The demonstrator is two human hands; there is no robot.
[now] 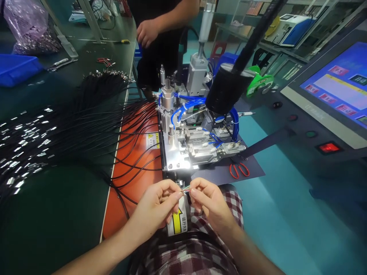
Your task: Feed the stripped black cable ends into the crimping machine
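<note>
Noted dark bench [65, 206] left, teal floor [275, 217] right; lower centre, fine multicoloured wires [186, 188] pinched by left hand [162, 200], right hand [210, 200].

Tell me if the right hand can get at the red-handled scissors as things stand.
Probably yes: the scissors lie ahead and to the right of the right hand, with nothing visible between. It pinches thin wires, though, so it may need to let go first.

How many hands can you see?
3. The left hand and right hand hold thin wires near the bottom middle; a co-worker's hand is beyond the machine. Their other hand may be hidden.
</note>
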